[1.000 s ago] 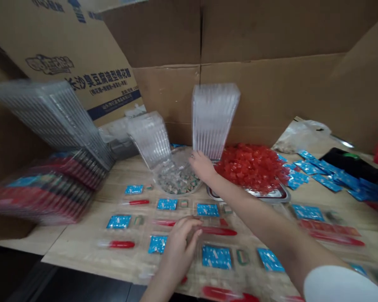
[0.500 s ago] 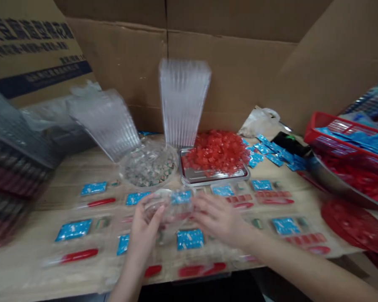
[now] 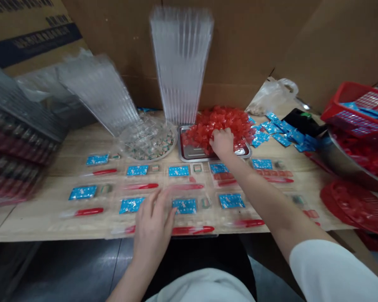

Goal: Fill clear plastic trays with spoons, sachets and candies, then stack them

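Note:
My right hand (image 3: pixel 222 142) reaches forward into the heap of red wrapped sweets (image 3: pixel 223 121) on a metal tray (image 3: pixel 189 153); its fingers curl down among them. My left hand (image 3: pixel 153 224) lies flat, fingers stretched, on a clear plastic tray (image 3: pixel 164 209) near the table's front edge. Rows of such trays lie across the table, each with a blue sachet (image 3: pixel 184 205) and a red stick (image 3: pixel 192 230).
A clear bowl of small mixed sweets (image 3: pixel 151 142) sits left of the metal tray. Stacks of clear trays (image 3: pixel 181 63) lean against cardboard walls. Loose blue sachets (image 3: pixel 280 134), a red basket (image 3: pixel 355 109) and a red lid (image 3: pixel 355 205) are on the right. Filled packs (image 3: pixel 9 159) pile up at left.
My right hand went from the trays in front of me out to the red sweets. My left hand let go of the clear tray and now rests flat on the table's front row.

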Demonstrator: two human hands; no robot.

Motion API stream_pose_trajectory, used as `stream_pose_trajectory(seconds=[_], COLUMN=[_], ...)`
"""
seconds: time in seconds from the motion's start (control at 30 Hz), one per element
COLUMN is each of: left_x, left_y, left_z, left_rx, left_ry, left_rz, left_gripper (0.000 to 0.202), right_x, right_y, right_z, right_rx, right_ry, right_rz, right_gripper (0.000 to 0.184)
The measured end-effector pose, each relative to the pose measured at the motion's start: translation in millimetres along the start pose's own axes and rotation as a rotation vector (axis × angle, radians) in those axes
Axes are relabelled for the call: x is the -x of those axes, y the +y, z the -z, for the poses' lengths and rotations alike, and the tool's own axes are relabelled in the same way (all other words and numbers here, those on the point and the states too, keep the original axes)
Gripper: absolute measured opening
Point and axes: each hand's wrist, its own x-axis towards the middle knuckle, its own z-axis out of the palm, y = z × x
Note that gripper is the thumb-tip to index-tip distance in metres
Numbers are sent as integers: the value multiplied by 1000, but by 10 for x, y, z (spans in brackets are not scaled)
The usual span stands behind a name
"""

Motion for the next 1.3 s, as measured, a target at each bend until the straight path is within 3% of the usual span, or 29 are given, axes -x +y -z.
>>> stream_pose_trajectory(seconds=[0.07,0.13,0.23,0.33,0.4,0.53,0.63,0.77,0.87,0.97,1.07,1.13,1.23,1.3], left_x=[30,-5,-138,-240,-253,-170,-32,174,245,244,232,232,234,228], left_y=[52,102,180,272,332,393,350,222,145,102,75,57,20,-10], left_z=[-14,-26,-32,-49,-72,-94,-81,-116,-186,-235,-239,-232,-223,-218], left_rx=[99,222,360,446,498,527,428,163,75,69,71,62,43,29], left_ry=[-84,-130,-77,-54,-55,-16,-42,-189,-287,-317,-332,-336,-340,-345], left_rz=[-88,-87,-4,-3,-27,-34,-47,-107,-188,-212,-219,-232,-271,-309], left_gripper=[34,26,21,16,12,8,14,17,20,22,23,23,24,26], right_x=[99,319,853,1377,1600,1753,1679,1444,1357,1392,1397,1313,1083,917], right_y=[10,-29,-182,-344,-410,-410,-294,-162,-232,-361,-321,-126,318,546], right_z=[129,334,667,873,906,821,734,625,530,469,481,504,480,409], right_rx=[-172,-468,-834,-981,-1129,-1419,-1344,-823,-569,-448,-461,-601,-740,-651], right_ry=[19,-21,-243,-478,-556,-615,-537,-282,-340,-399,-431,-415,-177,-144], right_rz=[7,58,194,251,192,-94,-113,173,492,623,590,496,142,-4], right_gripper=[19,16,15,15,21,24,20,10,16,21,24,32,31,19])
